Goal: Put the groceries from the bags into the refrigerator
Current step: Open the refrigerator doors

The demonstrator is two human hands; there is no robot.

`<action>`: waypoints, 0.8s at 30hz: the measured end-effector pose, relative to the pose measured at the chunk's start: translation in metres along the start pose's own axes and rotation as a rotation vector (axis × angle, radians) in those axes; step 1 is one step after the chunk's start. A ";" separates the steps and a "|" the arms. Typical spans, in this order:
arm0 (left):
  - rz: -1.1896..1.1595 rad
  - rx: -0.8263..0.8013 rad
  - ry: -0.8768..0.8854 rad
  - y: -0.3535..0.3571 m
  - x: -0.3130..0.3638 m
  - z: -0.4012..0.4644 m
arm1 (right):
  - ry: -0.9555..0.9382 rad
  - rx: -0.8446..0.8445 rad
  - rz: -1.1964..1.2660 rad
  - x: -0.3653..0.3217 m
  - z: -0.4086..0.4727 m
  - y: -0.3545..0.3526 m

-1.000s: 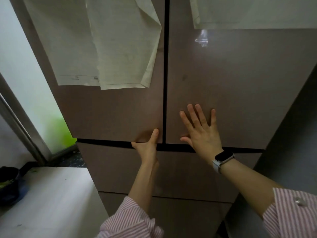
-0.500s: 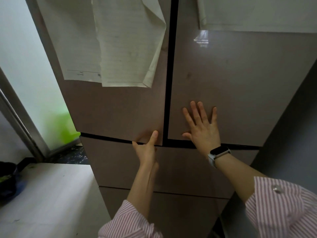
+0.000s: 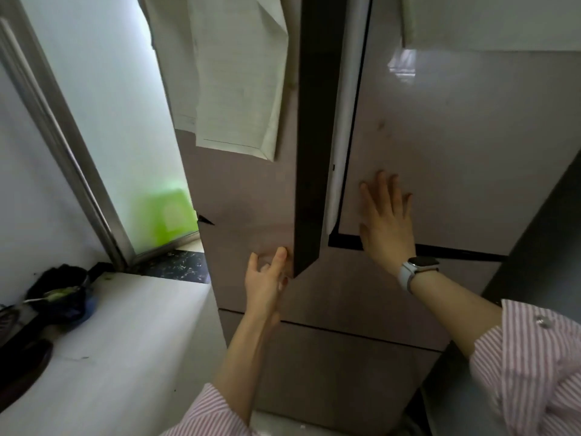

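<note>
A tall pinkish-brown refrigerator fills the view. Its upper left door (image 3: pixel 245 196) stands partly swung out, with its dark inner edge and a white seal showing. My left hand (image 3: pixel 267 278) grips the bottom corner of that door, fingers curled under the edge and thumb on the front. My right hand (image 3: pixel 386 218), with a watch on the wrist, presses flat with straight fingers against the upper right door (image 3: pixel 456 146), which is closed. No groceries or bags are in view. The inside of the refrigerator is hidden.
Sheets of paper (image 3: pixel 232 73) hang on the left door, and another (image 3: pixel 490 20) on the right door. A white counter (image 3: pixel 103 357) at lower left carries a dark bag (image 3: pixel 59 294). A metal door frame (image 3: pixel 63 143) stands at left. Lower drawers (image 3: pixel 330 366) are closed.
The upper left door has swung out from closed, pulled by my left hand at its bottom corner. My right hand stays flat on the right door.
</note>
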State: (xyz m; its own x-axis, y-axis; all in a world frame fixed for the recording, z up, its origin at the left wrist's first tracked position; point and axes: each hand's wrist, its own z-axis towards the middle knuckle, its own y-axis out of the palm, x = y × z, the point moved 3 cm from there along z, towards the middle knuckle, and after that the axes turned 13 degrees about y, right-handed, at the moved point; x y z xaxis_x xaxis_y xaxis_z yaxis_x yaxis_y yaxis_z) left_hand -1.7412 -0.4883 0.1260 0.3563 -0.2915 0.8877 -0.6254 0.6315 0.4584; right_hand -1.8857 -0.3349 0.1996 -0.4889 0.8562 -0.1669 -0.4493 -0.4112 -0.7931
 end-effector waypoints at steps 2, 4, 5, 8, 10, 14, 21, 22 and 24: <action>-0.012 0.000 0.000 -0.014 0.009 -0.008 | 0.011 -0.152 0.298 -0.025 -0.020 -0.002; -0.008 -0.004 0.003 -0.026 0.017 -0.018 | 0.041 -0.350 0.621 -0.054 -0.045 -0.004; -0.009 0.009 0.015 -0.032 0.022 -0.025 | 0.050 -0.385 0.726 -0.067 -0.057 -0.006; 0.047 0.074 0.084 -0.052 0.040 -0.042 | 0.060 -0.267 0.839 -0.093 -0.082 -0.013; 0.175 0.146 0.151 -0.066 0.054 -0.053 | 0.017 -0.226 0.853 -0.103 -0.096 -0.016; 0.450 0.330 0.374 -0.093 0.086 -0.068 | -0.208 -0.163 0.844 -0.121 -0.119 -0.017; 1.096 0.334 0.964 -0.118 0.126 -0.076 | -0.626 0.011 0.609 -0.178 -0.123 -0.021; 1.164 0.279 1.014 -0.119 0.130 -0.073 | -0.640 0.015 0.573 -0.187 -0.119 -0.022; 1.249 0.161 1.062 -0.123 0.138 -0.065 | -0.722 0.023 0.503 -0.204 -0.113 -0.022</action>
State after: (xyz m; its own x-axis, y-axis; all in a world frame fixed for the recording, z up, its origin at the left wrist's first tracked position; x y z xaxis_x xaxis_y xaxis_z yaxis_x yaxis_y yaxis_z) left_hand -1.5700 -0.5599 0.1894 -0.1477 0.9440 0.2949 -0.9102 -0.0131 -0.4141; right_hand -1.6913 -0.4653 0.1844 -0.9829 0.1681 -0.0755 -0.0649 -0.6992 -0.7119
